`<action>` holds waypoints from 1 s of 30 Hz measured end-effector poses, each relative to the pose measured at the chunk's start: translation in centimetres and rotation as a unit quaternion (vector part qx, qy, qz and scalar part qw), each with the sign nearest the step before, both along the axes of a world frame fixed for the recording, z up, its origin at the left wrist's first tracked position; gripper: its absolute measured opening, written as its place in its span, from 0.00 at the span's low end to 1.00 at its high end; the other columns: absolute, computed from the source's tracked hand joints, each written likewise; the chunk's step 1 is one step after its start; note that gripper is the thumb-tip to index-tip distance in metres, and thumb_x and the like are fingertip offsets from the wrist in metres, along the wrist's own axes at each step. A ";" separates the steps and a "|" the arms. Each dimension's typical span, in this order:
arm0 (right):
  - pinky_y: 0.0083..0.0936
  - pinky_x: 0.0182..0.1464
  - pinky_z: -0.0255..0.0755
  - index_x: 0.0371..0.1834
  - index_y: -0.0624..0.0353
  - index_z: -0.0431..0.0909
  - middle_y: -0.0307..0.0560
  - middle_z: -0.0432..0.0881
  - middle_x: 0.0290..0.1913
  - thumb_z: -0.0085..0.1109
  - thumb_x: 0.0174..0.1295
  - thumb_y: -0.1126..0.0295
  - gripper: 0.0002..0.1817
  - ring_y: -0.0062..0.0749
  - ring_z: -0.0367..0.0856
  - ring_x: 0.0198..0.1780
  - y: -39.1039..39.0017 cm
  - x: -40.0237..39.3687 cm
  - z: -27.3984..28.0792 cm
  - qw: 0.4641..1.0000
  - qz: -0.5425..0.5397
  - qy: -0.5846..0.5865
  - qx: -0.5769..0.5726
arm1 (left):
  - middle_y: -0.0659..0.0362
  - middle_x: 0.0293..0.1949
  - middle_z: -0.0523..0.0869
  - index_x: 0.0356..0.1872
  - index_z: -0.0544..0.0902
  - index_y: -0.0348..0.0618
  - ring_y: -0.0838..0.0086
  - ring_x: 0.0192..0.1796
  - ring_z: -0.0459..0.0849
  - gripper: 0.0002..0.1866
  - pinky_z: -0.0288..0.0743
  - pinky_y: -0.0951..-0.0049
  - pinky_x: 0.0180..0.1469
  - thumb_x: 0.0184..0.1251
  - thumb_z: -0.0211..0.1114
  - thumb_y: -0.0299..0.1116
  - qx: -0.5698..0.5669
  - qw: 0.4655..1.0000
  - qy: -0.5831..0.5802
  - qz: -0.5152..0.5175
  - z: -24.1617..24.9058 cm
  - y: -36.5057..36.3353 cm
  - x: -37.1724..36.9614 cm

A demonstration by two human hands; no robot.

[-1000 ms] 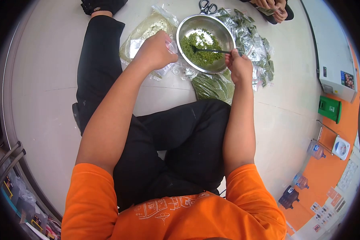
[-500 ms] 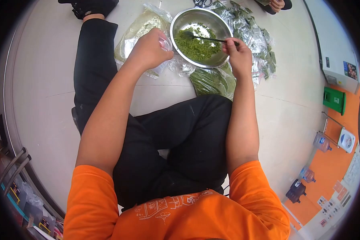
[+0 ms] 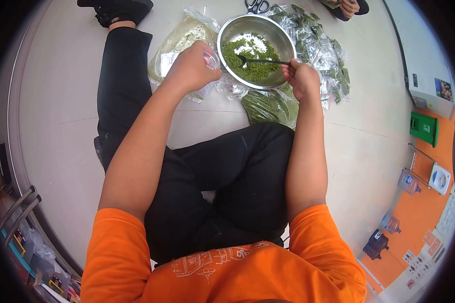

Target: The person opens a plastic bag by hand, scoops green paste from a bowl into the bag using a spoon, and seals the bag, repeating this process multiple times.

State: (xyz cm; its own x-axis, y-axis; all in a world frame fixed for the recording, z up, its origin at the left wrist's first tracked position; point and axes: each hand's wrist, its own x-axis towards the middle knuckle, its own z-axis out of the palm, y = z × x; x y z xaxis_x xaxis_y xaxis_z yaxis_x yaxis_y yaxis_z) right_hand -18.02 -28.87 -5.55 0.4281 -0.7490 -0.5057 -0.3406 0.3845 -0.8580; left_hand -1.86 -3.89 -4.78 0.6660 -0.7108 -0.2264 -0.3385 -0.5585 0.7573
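A steel bowl [image 3: 283, 41] on the floor holds finely chopped green leaves [image 3: 258, 71]. My right hand [image 3: 304, 80] is closed on the handle end of a black spoon [image 3: 265, 61]. The spoon's head rests among the chopped leaves on the bowl's left side. Left of the bowl, my left hand [image 3: 193, 68] grips a small clear plastic bag [image 3: 212, 59] with a reddish edge. My fingers partly hide it. Under and behind that hand lies a larger clear bag [image 3: 189, 35] with pale green contents.
Filled small plastic packets [image 3: 321, 55] are heaped right of the bowl. A bag of green leaves [image 3: 268, 107] lies in front of it, scissors [image 3: 257, 6] behind. Another person's hand [image 3: 349, 7] shows at the top right. My outstretched leg [image 3: 124, 81] borders the left.
The spoon has tipped slightly, its handle end lower in view and its head deeper in the chopped leaves. My left hand keeps its hold, and the whole view has shifted a little.
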 end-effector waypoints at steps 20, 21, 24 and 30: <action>0.21 0.37 0.78 0.47 0.71 0.75 0.54 0.82 0.39 0.51 0.76 0.72 0.10 0.30 0.81 0.35 -1.0 -3.0 6.0 0.962 -0.159 -0.217 0.051 | 0.55 0.42 0.88 0.51 0.81 0.38 0.67 0.46 0.87 0.28 0.80 0.69 0.53 0.49 0.79 0.41 -0.047 0.998 -0.031 0.003 1.6 -8.2 0.2; 0.20 0.37 0.78 0.47 0.70 0.76 0.52 0.83 0.38 0.52 0.76 0.70 0.11 0.28 0.81 0.34 -0.6 -3.0 6.5 0.965 -0.159 -0.208 0.032 | 0.55 0.43 0.88 0.51 0.81 0.39 0.66 0.47 0.88 0.29 0.80 0.68 0.53 0.49 0.79 0.40 -0.044 0.998 -0.033 0.003 1.3 -8.9 0.3; 0.20 0.38 0.79 0.46 0.69 0.77 0.50 0.84 0.37 0.53 0.77 0.68 0.12 0.26 0.81 0.34 0.3 -2.7 7.3 0.975 -0.137 -0.174 -0.022 | 0.53 0.44 0.88 0.52 0.80 0.36 0.63 0.48 0.88 0.32 0.80 0.67 0.54 0.46 0.80 0.40 -0.040 0.998 -0.043 -0.002 1.5 -10.2 0.6; 0.21 0.40 0.81 0.47 0.71 0.80 0.50 0.86 0.38 0.55 0.76 0.71 0.11 0.25 0.84 0.35 1.2 -2.1 6.8 0.964 -0.059 -0.184 -0.185 | 0.51 0.43 0.89 0.52 0.80 0.35 0.63 0.46 0.88 0.33 0.80 0.66 0.52 0.46 0.81 0.43 -0.043 0.997 -0.065 -0.004 1.5 -11.6 0.6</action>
